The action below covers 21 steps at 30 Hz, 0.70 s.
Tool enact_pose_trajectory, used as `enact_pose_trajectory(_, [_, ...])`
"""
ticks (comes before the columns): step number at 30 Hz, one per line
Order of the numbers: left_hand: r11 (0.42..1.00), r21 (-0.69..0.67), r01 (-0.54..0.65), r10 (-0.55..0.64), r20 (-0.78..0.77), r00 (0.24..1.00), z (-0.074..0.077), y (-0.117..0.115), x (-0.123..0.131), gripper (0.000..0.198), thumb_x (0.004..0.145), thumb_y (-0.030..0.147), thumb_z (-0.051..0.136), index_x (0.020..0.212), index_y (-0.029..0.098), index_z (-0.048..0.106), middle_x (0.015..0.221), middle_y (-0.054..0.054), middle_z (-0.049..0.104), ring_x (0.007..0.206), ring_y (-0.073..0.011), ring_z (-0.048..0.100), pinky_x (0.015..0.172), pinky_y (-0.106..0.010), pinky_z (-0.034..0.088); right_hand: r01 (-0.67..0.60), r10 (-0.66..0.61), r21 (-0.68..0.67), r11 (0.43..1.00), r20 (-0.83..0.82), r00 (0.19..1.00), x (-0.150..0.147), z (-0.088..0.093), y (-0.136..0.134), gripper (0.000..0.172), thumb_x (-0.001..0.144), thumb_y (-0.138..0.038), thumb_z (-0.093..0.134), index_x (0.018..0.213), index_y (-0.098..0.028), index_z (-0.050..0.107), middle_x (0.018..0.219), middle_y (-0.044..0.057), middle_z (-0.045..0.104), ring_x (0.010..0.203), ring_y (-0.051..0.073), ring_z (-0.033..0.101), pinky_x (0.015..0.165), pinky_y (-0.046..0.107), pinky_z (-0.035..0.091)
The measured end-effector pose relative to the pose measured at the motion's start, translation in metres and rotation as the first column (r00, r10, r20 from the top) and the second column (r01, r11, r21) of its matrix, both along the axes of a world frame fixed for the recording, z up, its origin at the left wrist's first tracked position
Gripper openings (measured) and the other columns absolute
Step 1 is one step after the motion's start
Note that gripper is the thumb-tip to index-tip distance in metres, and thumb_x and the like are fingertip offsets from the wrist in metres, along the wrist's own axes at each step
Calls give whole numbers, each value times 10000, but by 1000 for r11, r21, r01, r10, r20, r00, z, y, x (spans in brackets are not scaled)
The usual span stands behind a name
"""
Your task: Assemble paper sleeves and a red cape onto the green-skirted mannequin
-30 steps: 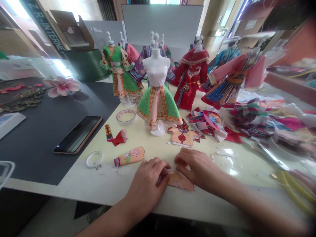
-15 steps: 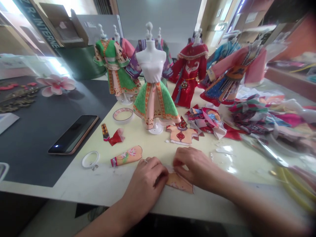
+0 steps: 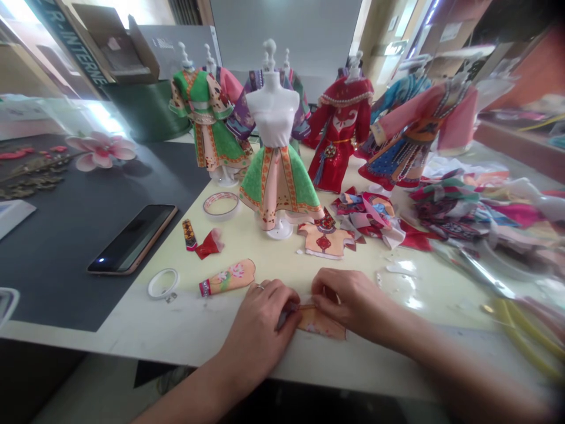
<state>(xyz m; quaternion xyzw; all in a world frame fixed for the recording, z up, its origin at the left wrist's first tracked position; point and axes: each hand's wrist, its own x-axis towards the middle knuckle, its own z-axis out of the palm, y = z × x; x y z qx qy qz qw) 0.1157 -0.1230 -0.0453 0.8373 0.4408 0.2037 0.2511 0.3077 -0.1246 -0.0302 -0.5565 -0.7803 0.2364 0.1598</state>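
At the near table edge the left hand (image 3: 260,321) and right hand (image 3: 351,300) meet. Their fingers are curled and pinch the left end of a peach sleeve piece (image 3: 322,325), which lies flat on the cream table (image 3: 273,254). Just left lie a matching sleeve (image 3: 227,277) and a tape ring (image 3: 163,283), with a phone (image 3: 132,238) further left. Beyond the hands lies a bodice piece (image 3: 325,240) with fabric scraps (image 3: 375,215) to its right. Farther off are a skirted mannequin (image 3: 278,176) and dressed dolls (image 3: 339,135).

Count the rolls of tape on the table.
2. The larger tape roll lies just left of the skirted mannequin; the smaller tape roll lies nearer the front edge, left of the floral sleeve piece. Others may be hidden under the fabric pile.
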Motion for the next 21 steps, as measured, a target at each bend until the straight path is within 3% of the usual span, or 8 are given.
enact_pose_trajectory(8, [1000,10,-11,12,-17,1000,0,-1,0,98,806,124,571,800,202,512,800,2,595,784,-194,547,743,-359,417,-44,42,-14,999,-125,991,3,-4,1,163,762,-71,517,820,-189,613,720,-32,608,608,87,512,566,196,380])
enact_pose_trajectory(14, [1000,0,-23,23,-7,1000,-1,-1,-1,124,806,132,573,894,210,533,822,-1,602,797,-197,557,752,-362,418,-115,118,35,993,-107,987,4,-2,1,221,769,-58,524,894,-191,649,774,-7,618,661,103,535,614,214,402])
enact_pose_trajectory(21, [1000,-17,-12,12,-3,1000,-2,0,0,125,811,117,569,888,207,530,829,8,598,811,-198,545,760,-371,403,-76,78,25,997,-134,988,2,-1,-3,137,762,-56,539,801,-181,580,680,-39,582,592,85,497,558,195,368])
